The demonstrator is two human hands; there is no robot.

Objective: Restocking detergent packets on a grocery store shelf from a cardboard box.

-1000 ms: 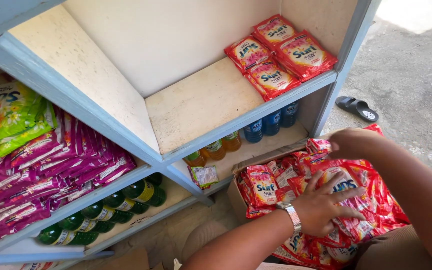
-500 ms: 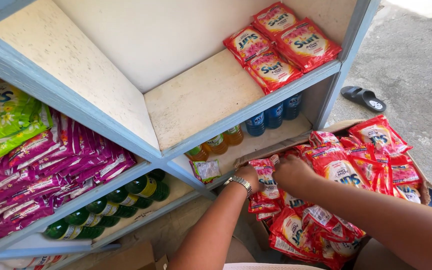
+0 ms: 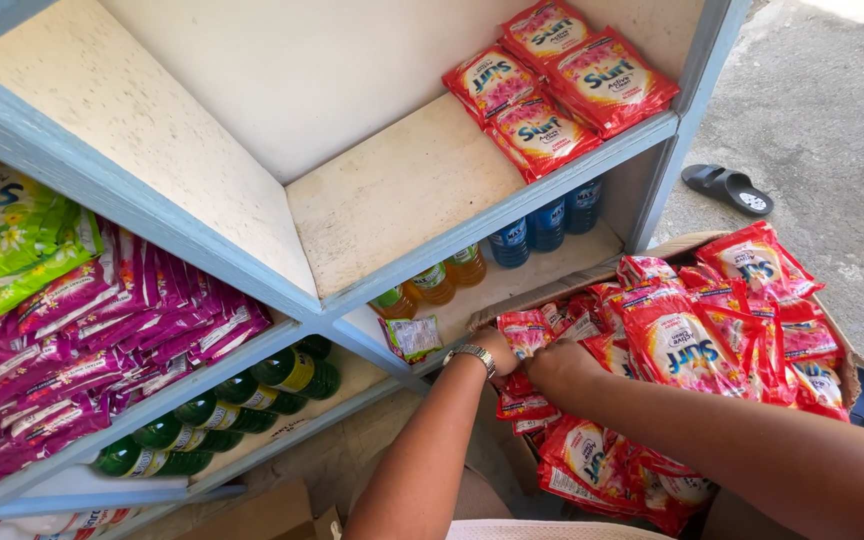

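Note:
Both my hands meet at the left edge of a cardboard box (image 3: 857,365) full of red detergent pouches (image 3: 692,345). My left hand (image 3: 497,348), with a metal watch on the wrist, grips a small red pouch (image 3: 524,332). My right hand (image 3: 552,365) is closed on the same strip of red pouches, just beside the left. More small red pouches (image 3: 524,410) hang below the hands. Three red pouches (image 3: 552,85) lie on the upper right shelf (image 3: 402,205).
A blue-framed shelf unit (image 3: 202,255) holds purple and green pouches (image 3: 82,320) at left, green bottles (image 3: 222,405) below, orange bottles (image 3: 437,285) and blue bottles (image 3: 547,225) on the lower right shelf. A black sandal (image 3: 727,188) lies on the concrete floor.
My hands moved from the middle of the box to its left edge and both closed on a strip of small red pouches. The view shifted slightly.

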